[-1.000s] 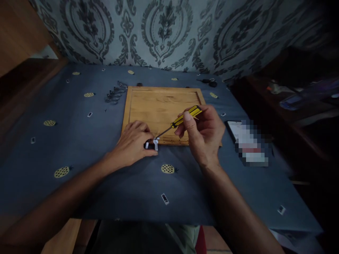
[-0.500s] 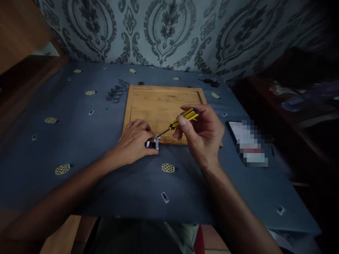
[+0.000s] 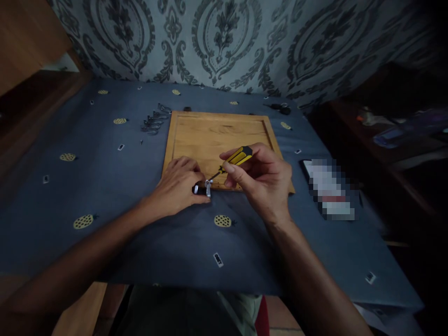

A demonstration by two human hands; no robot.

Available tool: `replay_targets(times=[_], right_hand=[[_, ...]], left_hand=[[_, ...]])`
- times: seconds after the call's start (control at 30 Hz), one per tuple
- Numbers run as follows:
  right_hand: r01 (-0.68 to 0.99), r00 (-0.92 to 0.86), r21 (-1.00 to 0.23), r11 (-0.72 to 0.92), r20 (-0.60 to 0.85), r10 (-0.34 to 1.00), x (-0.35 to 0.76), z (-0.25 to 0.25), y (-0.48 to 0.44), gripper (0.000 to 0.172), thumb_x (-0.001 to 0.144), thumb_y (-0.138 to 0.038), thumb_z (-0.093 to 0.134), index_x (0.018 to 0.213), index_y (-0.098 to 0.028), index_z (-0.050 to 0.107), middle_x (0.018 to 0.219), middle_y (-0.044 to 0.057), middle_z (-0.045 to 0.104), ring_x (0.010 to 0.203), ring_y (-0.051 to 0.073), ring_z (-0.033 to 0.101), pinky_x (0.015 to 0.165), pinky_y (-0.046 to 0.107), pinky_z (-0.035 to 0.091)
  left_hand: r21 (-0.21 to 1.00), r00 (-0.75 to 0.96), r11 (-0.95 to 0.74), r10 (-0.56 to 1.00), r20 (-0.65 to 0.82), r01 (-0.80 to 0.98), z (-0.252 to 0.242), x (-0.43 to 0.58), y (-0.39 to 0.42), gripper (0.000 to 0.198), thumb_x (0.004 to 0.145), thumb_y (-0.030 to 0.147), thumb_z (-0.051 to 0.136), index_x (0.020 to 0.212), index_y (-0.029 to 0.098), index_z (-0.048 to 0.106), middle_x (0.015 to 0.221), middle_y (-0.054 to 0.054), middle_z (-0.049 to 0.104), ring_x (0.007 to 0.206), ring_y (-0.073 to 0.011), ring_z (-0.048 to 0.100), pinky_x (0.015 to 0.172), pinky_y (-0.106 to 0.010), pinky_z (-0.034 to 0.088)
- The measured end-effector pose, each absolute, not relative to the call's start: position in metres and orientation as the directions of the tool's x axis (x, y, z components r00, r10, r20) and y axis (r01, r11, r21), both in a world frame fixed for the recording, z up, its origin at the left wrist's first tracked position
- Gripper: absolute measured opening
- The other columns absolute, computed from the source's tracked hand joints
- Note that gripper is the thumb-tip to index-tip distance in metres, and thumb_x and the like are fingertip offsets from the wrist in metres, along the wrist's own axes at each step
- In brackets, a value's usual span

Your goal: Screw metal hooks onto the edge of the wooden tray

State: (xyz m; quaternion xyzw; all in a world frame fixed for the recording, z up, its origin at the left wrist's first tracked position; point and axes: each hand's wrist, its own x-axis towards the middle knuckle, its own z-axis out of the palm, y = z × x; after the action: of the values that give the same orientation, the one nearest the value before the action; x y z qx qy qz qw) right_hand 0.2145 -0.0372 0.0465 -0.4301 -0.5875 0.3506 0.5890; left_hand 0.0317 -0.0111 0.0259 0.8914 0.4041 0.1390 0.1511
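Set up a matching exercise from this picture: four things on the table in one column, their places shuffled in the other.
Things
1. screwdriver
2. metal bracket
3. pile of hooks
4. phone

Places
A. on the cloth, right of the wooden board
B. gripped in the right hand
C. at the board's near edge, under the left hand fingers
D. beside the board's far left corner

Pairs: 1-B, 2-C, 3-D, 4-A

The table is covered by a dark blue cloth printed with yellow pineapples. On it lie a rectangular light wooden board, a cluster of small metal hooks just beside the board's far left corner, and a flat phone to its right.
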Motion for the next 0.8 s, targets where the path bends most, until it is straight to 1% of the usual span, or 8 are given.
replay_targets(times=[0.1,0.2,0.3,0.4,0.53,0.6,0.7,0.8], right_hand=[[0.090,0.048,-0.908,0.409,0.414,0.909,0.213,0.045,-0.036,0.028,0.074,-0.039,0.084,0.077,-0.025,0.060,0.082,-0.002,0.073,0.047,0.009,0.061,0.042,0.023,0.054],[0.046,0.001,-0.910,0.412,0.413,0.911,0.213,0.046,-0.035,0.024,0.078,-0.039,0.081,0.090,-0.027,0.065,0.079,-0.004,0.069,0.050,0.009,0.063,0.046,0.024,0.056],[0.007,-0.076,-0.918,0.397,0.395,0.916,0.214,0.047,-0.036,0.022,0.084,-0.038,0.076,0.101,-0.025,0.070,0.073,-0.005,0.066,0.053,0.009,0.065,0.051,0.023,0.058],[0.013,-0.072,-0.928,0.373,0.371,0.926,0.214,0.048,-0.037,0.021,0.081,-0.037,0.079,0.094,-0.023,0.071,0.068,-0.005,0.066,0.051,0.010,0.065,0.050,0.024,0.057],[0.068,-0.016,-0.936,0.345,0.345,0.938,0.212,0.048,-0.035,0.030,0.069,-0.038,0.088,0.079,-0.022,0.065,0.060,-0.008,0.060,0.042,0.009,0.059,0.041,0.022,0.050],[0.066,-0.024,-0.933,0.353,0.352,0.936,0.209,0.049,-0.031,0.033,0.068,-0.040,0.088,0.076,-0.022,0.061,0.056,-0.009,0.057,0.043,0.010,0.058,0.042,0.022,0.049],[0.042,-0.051,-0.930,0.365,0.363,0.930,0.204,0.050,-0.024,0.035,0.068,-0.043,0.087,0.077,-0.024,0.059,0.058,-0.008,0.059,0.045,0.010,0.057,0.043,0.023,0.049],[0.003,-0.083,-0.932,0.364,0.362,0.928,0.201,0.052,-0.018,0.036,0.069,-0.044,0.087,0.079,-0.025,0.058,0.067,-0.007,0.060,0.045,0.009,0.057,0.042,0.023,0.049]], left_hand=[[0.382,0.639,-0.627,0.761,0.113,0.679,0.026,0.031,-0.011,0.030,0.076,0.044,0.081,0.093,0.020,0.074,0.102,-0.006,0.063,0.107,-0.0277,0.053,0.097,-0.045,0.041],[0.380,0.644,-0.637,0.754,0.128,0.671,0.025,0.031,-0.011,0.029,0.077,0.044,0.081,0.093,0.021,0.074,0.102,-0.006,0.063,0.106,-0.0275,0.053,0.096,-0.045,0.041],[0.378,0.645,-0.640,0.752,0.131,0.669,0.025,0.031,-0.011,0.029,0.076,0.045,0.081,0.092,0.021,0.074,0.103,-0.006,0.063,0.106,-0.0275,0.053,0.096,-0.044,0.041],[0.381,0.637,-0.625,0.763,0.112,0.681,0.026,0.032,-0.011,0.029,0.075,0.045,0.082,0.091,0.021,0.075,0.103,-0.005,0.063,0.107,-0.0275,0.053,0.096,-0.044,0.041],[0.398,0.635,-0.622,0.763,0.116,0.675,0.027,0.032,-0.012,0.027,0.077,0.043,0.080,0.093,0.022,0.075,0.104,-0.005,0.064,0.108,-0.0276,0.053,0.097,-0.045,0.041],[0.400,0.639,-0.626,0.760,0.122,0.669,0.027,0.032,-0.012,0.027,0.078,0.042,0.079,0.096,0.023,0.074,0.105,-0.006,0.064,0.109,-0.0277,0.053,0.098,-0.046,0.041],[0.394,0.636,-0.624,0.763,0.116,0.675,0.026,0.032,-0.011,0.029,0.077,0.043,0.080,0.096,0.022,0.074,0.107,-0.006,0.064,0.110,-0.0283,0.052,0.098,-0.046,0.040],[0.395,0.637,-0.619,0.764,0.103,0.679,0.026,0.032,-0.011,0.029,0.077,0.044,0.080,0.095,0.021,0.074,0.107,-0.007,0.063,0.110,-0.0290,0.052,0.099,-0.046,0.040]])
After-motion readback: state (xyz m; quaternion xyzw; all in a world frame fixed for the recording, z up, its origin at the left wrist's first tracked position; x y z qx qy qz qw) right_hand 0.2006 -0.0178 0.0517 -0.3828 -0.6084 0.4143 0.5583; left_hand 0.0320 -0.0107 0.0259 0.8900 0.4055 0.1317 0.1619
